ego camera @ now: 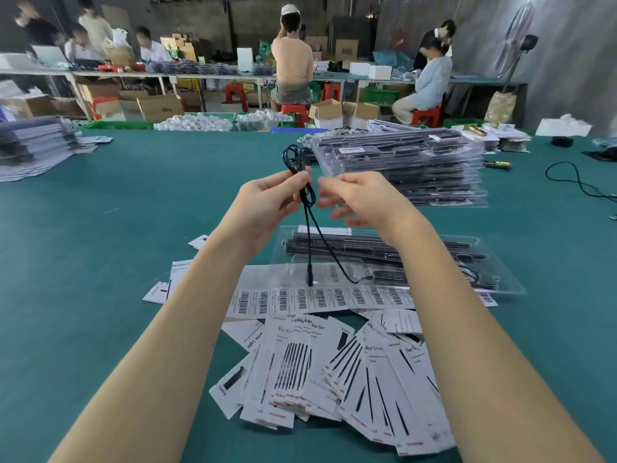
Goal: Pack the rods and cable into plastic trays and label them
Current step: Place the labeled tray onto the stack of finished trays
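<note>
Left hand (pixel 267 198) pinching coiled cable (pixel 309 208); right hand (pixel 359 198) loose, fingers curled, gripping nothing. Next: tucking bundle into tray (pixel 500 282) at frame centre.

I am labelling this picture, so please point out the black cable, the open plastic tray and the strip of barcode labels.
black cable (pixel 307 195): head view, on the bundled strands beside the left hand.
open plastic tray (pixel 510 282): head view, on its clear right rim.
strip of barcode labels (pixel 320 298): head view, on a middle label.

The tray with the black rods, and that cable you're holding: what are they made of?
The tray looks like thin clear glossy plastic: you see through it and its edges glint. The cable in the left hand seems matte black, possibly braided; too blurred to be sure.
</note>
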